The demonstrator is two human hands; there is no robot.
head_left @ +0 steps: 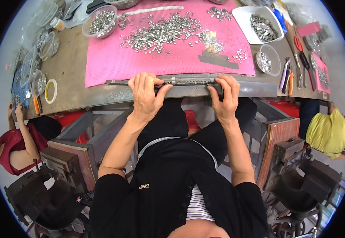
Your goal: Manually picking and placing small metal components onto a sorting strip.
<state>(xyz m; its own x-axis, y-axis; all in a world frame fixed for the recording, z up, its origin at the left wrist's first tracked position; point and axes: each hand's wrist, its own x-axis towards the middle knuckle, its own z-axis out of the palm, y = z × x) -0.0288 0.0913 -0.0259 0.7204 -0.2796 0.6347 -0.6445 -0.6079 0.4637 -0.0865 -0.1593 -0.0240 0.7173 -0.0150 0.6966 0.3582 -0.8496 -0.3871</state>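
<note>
A narrow metal link strip (189, 82), with a row of small dark segments, stretches level between my hands at the near edge of the bench. My left hand (145, 94) is closed around its left end, thumb pressed toward the fingers. A thin dark flat bar (116, 82) sticks out to the left of that hand; whether it joins the strip is hidden. At the right end, my right hand (225, 97) pinches the strip, with a dark piece partly covered by the fingers. Just beyond lies a pink mat (105, 59) with a heap of small silvery metal pieces (164, 32).
Tubs of metal parts stand left (100, 23) and right (268, 60), near a white tray (240, 18). Pliers (286, 81) and red-handled scissors (298, 44) lie right; a tape roll (51, 91) lies left. Other people sit on both sides (16, 148) (326, 133).
</note>
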